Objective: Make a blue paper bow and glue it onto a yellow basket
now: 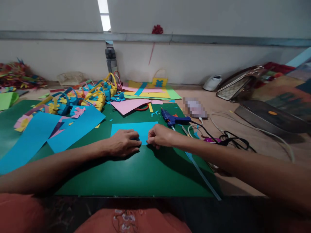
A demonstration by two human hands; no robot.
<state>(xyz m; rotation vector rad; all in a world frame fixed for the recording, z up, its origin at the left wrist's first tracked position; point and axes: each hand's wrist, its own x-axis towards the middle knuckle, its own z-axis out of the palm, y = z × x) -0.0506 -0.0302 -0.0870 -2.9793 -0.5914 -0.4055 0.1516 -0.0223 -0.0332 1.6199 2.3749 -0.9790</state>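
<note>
A blue sheet of paper (126, 125) lies on the green mat (116, 176) in front of me. My left hand (125, 142) rests on its front left part, fingers curled and closed at the near edge. Thumb and fingertips of my right hand (159, 136) are pinched together on the right part of that edge. The fingertips partly cover the paper there. Just right of my right hand is a blue glue gun (173, 119). Two more blue paper pieces (79, 129) lie to the left.
Small paper baskets (97, 98) with flowers crowd the back left. Pink paper (130, 106) partly covers red-handled scissors (142, 108). Behind lie yellow sheets (148, 92). Cables (239, 142), a blurred phone-like object (195, 107) and a dark case (267, 116) occupy the right.
</note>
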